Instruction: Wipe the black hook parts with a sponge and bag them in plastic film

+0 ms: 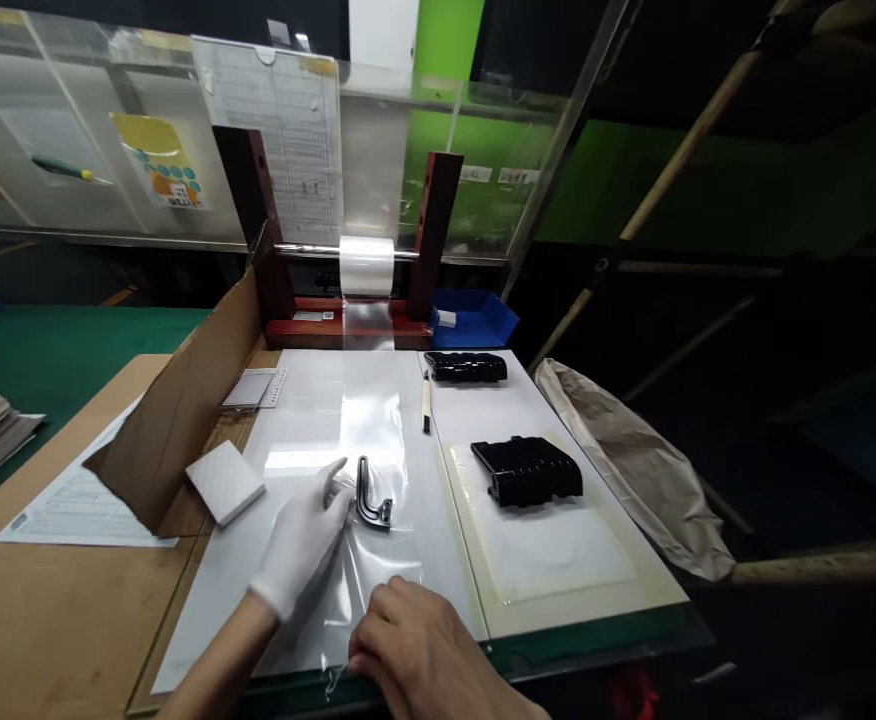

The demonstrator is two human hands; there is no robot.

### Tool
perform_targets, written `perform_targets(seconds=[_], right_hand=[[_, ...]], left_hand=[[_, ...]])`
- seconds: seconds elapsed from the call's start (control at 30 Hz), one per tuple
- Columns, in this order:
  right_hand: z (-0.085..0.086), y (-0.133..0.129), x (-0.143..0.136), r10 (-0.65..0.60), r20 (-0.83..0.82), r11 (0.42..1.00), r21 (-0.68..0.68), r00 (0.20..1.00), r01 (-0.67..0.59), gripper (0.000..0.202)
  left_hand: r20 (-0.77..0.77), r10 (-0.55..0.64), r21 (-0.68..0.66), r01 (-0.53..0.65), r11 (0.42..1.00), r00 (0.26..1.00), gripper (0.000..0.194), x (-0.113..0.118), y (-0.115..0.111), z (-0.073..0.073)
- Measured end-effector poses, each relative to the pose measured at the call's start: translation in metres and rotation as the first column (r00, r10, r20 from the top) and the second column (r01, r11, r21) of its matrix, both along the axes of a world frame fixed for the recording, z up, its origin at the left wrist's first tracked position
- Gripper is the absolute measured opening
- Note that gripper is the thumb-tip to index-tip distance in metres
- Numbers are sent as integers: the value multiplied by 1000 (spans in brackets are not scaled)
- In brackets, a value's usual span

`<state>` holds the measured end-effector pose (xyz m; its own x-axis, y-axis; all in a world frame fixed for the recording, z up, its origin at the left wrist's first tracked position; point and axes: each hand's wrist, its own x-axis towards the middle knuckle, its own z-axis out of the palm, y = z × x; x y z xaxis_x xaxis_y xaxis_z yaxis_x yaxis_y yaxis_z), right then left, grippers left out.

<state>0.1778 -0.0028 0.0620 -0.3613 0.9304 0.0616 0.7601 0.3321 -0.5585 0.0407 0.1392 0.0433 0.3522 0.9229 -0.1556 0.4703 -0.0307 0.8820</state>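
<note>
My left hand [304, 545], in a white glove, rests on clear plastic film [373, 425], its fingertips beside a black L-shaped part [369, 500] that lies on the film. Thumb and index finger are apart. Near the front edge of the table, my bare right hand [412, 640] has its fingers curled together at the near end of the film; what they pinch is too hidden to make out. The film runs back to a roll [367, 266] on a metal rod between two dark red posts.
Two glossy black parts [529, 472] [468, 367] lie on the right, near a cutter [426, 403]. A blue tray [474, 320] is behind them. On the left are a white block [225, 483] and an upright cardboard sheet [190, 410].
</note>
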Motion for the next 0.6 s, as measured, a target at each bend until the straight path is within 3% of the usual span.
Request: perform_targets(seconds=[0.1,0.17,0.23,0.43,0.53,0.6], right_hand=[[15,3,7,-4,-88,1000,7,996,5,9],[27,11,14,-12,-174,1000,-12,985,10,8],[36,21,23,-62,-269,997,-66,961,46,10],[41,53,46,-393,-543,897,-404,743,179,24],[38,56,49,-414,-559,900,-373,719,228,10],[34,49,48,-332,-552,934,-307,765,184,7]], left_hand=[[64,-256,47,253,966,964,37,-29,-29,-3],[124,-473,89,465,881,872,25,-41,-42,2],[160,-569,137,553,822,806,23,-43,-47,6],[74,-312,154,298,942,947,22,-34,-30,-8],[88,-314,209,291,934,945,13,-39,-29,-14],[79,-385,341,338,877,919,21,-46,-34,-14]])
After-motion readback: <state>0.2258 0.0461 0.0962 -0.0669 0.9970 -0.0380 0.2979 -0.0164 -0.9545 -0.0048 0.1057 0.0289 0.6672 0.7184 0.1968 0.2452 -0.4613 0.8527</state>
